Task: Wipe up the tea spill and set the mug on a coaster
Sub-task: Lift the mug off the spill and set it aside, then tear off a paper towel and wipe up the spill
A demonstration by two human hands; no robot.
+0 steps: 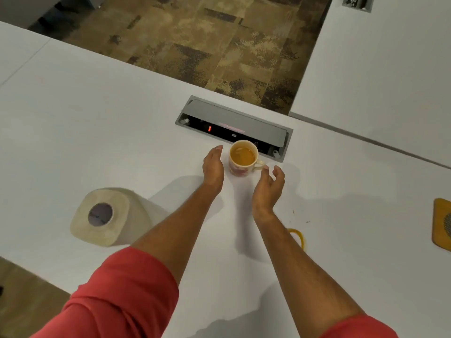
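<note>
Between the two hands stands the mug (243, 157), upright on the white table (97, 132). The left hand (213, 167) is just beside its left wall with fingers straight; the right hand (268, 185) is cupped loosely below the handle, holding nothing (whether either touches the mug is unclear). The mug is pale with a red pattern and holds amber tea. A yellow coaster (441, 223) lies well right of the right hand.
</note>
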